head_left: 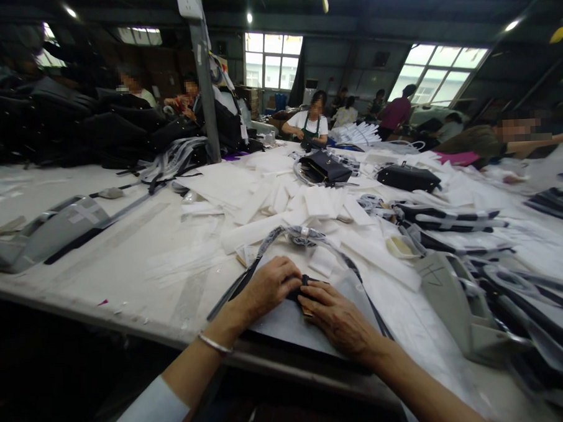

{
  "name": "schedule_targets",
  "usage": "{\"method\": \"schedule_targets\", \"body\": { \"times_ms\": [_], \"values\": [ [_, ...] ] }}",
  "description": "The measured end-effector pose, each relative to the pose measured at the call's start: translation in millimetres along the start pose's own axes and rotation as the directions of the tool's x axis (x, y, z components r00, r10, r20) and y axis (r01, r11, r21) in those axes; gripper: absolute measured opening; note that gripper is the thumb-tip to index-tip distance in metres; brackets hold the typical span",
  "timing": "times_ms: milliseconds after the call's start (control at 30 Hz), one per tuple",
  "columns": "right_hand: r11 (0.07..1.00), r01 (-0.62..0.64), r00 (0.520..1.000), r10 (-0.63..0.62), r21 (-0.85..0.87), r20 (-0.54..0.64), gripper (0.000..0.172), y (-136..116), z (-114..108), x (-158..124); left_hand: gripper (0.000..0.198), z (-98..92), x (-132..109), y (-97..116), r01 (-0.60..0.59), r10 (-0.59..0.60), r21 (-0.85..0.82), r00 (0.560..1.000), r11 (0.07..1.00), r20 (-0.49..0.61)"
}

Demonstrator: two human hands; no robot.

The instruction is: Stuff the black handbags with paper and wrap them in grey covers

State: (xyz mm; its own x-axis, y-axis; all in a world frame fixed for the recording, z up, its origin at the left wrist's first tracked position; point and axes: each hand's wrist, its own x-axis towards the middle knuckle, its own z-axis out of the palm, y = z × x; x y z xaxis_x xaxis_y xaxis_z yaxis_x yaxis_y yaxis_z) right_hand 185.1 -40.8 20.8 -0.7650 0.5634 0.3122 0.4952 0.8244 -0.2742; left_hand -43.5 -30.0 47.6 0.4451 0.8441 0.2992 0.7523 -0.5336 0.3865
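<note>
A dark handbag (310,349) lies at the near table edge, its front covered by a translucent white sheet (281,323). Its handles (268,237), wrapped in clear plastic, arch away from me. At the bag's top middle, my left hand (273,283) has its fingers curled and pinching a short black strap (305,279). My right hand (335,311) presses its closed fingers over that strap, with a gold-coloured clasp (307,312) showing under the fingertips. The hands nearly touch each other, and the fingertips of the left one are partly hidden.
White foam sheets (281,195) are strewn beyond the bag. A grey form (467,308) and plastic-wrapped straps lie right; another grey form (63,230) lies left. Dark handbags (408,176) stand farther back. A post (204,84) rises from the table, with several people working around it.
</note>
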Motion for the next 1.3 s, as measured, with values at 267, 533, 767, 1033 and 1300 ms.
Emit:
{"method": "schedule_targets", "body": {
  "times_ms": [267,533,767,1033,1300],
  "values": [
    [0.977,-0.09,0.996,0.093,0.195,-0.004,0.04,3.3,-1.5,-11.5,0.02,24.0,-53.2,19.3,-0.216,0.221,-0.287,0.975,0.933,-0.014],
    [0.958,-0.107,0.991,0.125,0.264,-0.052,0.025,7.4,3.2,-9.6,0.02,25.6,-59.0,16.9,-0.27,0.276,-0.207,0.961,0.94,0.002],
    [0.976,-0.075,0.995,0.085,0.202,-0.044,0.025,6.3,2.7,-9.0,0.043,8.8,-64.4,29.8,-0.155,0.168,-0.074,0.957,0.985,0.237],
    [0.989,0.067,0.989,-0.083,0.128,0.119,0.019,-3.8,-25.2,17.3,0.041,15.4,-66.2,30.2,-0.152,0.153,-0.024,0.963,0.988,0.223],
    [0.993,0.077,0.958,-0.1,0.095,0.267,0.024,-6.9,-37.5,25.0,0.043,10.7,-65.3,28.9,-0.151,0.159,-0.051,0.962,0.987,0.224]
  ]
}}
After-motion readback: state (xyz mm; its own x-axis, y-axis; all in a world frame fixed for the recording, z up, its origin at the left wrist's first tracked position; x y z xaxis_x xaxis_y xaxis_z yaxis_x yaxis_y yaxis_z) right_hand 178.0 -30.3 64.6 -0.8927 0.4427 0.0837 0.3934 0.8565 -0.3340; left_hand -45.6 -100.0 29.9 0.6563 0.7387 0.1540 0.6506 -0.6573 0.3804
